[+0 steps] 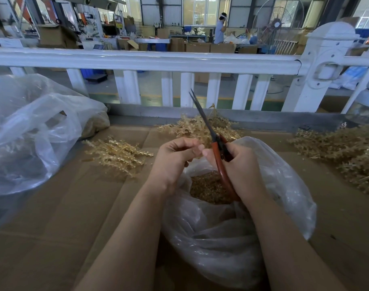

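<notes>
two bare hands are seen from above, held close together over an open clear plastic bag (221, 238) that sits on a table covered with brown cardboard (74, 206). the left hand (175, 156) is curled, its fingers together and its thumb tip pressed forward, and a small golden sprig (197, 157) is pinched in it; most of the sprig is hidden by the fingers. the right hand (238, 162) is wrapped around the red handles of a pair of scissors (214, 144), with the fingers clamped on them. the dark blades are pointed up and away from the body, slightly to the left, and are almost closed. the two thumbs are nearly touching, just above the mouth of the bag.

inside the bag, a heap of small golden cut pieces (208, 187) is seen directly under the hands.

three loose piles of golden sprigs are laid on the cardboard: a left pile (116, 154) near the left hand, a middle pile (198, 124) just behind the hands and a right pile (347, 152) well apart at the table's right edge. a large crumpled plastic bag (32, 133) is spread at the far left. a white railing (158, 59) is set along the back of the table, and a workshop with a standing person (220, 28) is seen beyond it.
</notes>
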Demonstrator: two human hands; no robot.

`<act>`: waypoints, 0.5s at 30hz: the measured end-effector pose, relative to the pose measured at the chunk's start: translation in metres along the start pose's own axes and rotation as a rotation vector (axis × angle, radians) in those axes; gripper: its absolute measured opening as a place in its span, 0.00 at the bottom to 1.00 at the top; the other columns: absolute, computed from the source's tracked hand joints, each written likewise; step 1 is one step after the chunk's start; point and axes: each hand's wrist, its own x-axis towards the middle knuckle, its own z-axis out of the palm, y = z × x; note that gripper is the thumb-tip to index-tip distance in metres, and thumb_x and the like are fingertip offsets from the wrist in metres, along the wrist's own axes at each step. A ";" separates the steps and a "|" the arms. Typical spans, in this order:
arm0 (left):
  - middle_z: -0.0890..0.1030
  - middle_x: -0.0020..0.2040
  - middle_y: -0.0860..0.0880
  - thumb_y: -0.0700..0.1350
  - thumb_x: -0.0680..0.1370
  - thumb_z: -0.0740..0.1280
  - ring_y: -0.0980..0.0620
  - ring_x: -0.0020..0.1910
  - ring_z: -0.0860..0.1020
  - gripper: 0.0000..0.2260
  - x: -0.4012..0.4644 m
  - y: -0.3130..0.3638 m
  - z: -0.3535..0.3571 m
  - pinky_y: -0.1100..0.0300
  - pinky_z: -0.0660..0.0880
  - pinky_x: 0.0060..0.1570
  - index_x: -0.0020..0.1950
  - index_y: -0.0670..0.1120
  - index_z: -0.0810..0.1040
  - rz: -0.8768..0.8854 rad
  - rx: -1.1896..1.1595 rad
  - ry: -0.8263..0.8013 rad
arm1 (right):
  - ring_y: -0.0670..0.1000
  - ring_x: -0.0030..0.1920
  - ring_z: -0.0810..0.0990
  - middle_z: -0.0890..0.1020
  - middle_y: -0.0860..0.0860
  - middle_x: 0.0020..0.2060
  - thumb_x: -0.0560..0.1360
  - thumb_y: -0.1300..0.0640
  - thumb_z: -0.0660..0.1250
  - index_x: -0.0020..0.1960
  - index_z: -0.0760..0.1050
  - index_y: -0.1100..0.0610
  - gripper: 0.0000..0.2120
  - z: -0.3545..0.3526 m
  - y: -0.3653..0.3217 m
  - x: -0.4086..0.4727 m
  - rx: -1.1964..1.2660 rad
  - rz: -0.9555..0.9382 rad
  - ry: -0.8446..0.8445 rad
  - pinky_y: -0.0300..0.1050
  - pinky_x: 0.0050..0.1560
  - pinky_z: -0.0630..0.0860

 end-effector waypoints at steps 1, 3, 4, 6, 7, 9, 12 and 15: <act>0.80 0.36 0.52 0.35 0.73 0.71 0.61 0.31 0.72 0.03 0.000 0.000 0.002 0.64 0.66 0.35 0.43 0.43 0.82 -0.007 0.007 -0.016 | 0.43 0.38 0.84 0.85 0.42 0.35 0.69 0.37 0.73 0.41 0.82 0.49 0.15 0.000 0.000 0.001 0.032 0.014 -0.014 0.41 0.40 0.81; 0.81 0.34 0.54 0.34 0.73 0.71 0.63 0.29 0.72 0.03 -0.001 0.000 0.004 0.69 0.67 0.32 0.44 0.41 0.82 -0.022 -0.025 -0.038 | 0.43 0.39 0.84 0.86 0.42 0.36 0.72 0.45 0.75 0.44 0.83 0.48 0.08 0.000 0.001 0.003 0.081 0.023 -0.040 0.39 0.41 0.81; 0.80 0.33 0.54 0.34 0.72 0.72 0.63 0.28 0.72 0.03 -0.002 0.000 0.005 0.70 0.67 0.30 0.44 0.40 0.82 -0.030 -0.039 -0.042 | 0.43 0.39 0.84 0.86 0.42 0.37 0.73 0.47 0.76 0.44 0.83 0.47 0.05 0.000 0.002 0.003 0.100 0.019 -0.049 0.37 0.41 0.81; 0.81 0.35 0.53 0.37 0.71 0.73 0.63 0.29 0.71 0.04 -0.002 0.001 0.004 0.69 0.67 0.30 0.45 0.42 0.83 -0.049 -0.019 -0.046 | 0.41 0.40 0.84 0.85 0.40 0.37 0.73 0.49 0.76 0.44 0.82 0.46 0.03 0.000 0.002 0.004 0.127 0.008 -0.060 0.34 0.40 0.79; 0.80 0.36 0.52 0.38 0.71 0.73 0.62 0.30 0.71 0.04 -0.002 0.001 0.003 0.68 0.66 0.31 0.46 0.43 0.83 -0.054 0.000 -0.047 | 0.41 0.39 0.84 0.85 0.39 0.36 0.73 0.50 0.76 0.44 0.81 0.45 0.03 0.000 0.001 0.004 0.138 0.003 -0.064 0.32 0.39 0.77; 0.80 0.37 0.51 0.39 0.73 0.73 0.61 0.31 0.71 0.03 -0.001 0.001 0.002 0.66 0.66 0.33 0.45 0.44 0.83 -0.053 0.030 -0.054 | 0.39 0.38 0.83 0.84 0.38 0.34 0.74 0.51 0.76 0.44 0.81 0.45 0.04 0.000 0.001 0.004 0.147 -0.012 -0.067 0.29 0.38 0.75; 0.81 0.38 0.50 0.39 0.75 0.71 0.58 0.33 0.71 0.03 -0.001 0.003 0.001 0.65 0.67 0.35 0.45 0.45 0.83 -0.055 0.014 -0.067 | 0.37 0.38 0.82 0.84 0.36 0.35 0.74 0.53 0.75 0.43 0.80 0.44 0.06 0.000 0.002 0.005 0.111 -0.021 -0.047 0.28 0.38 0.75; 0.81 0.40 0.47 0.42 0.75 0.71 0.57 0.34 0.73 0.01 -0.001 0.006 0.000 0.65 0.68 0.35 0.45 0.47 0.82 -0.061 -0.051 -0.058 | 0.38 0.40 0.82 0.84 0.37 0.38 0.76 0.53 0.74 0.42 0.78 0.44 0.07 -0.001 0.004 0.005 0.043 -0.030 -0.013 0.28 0.39 0.75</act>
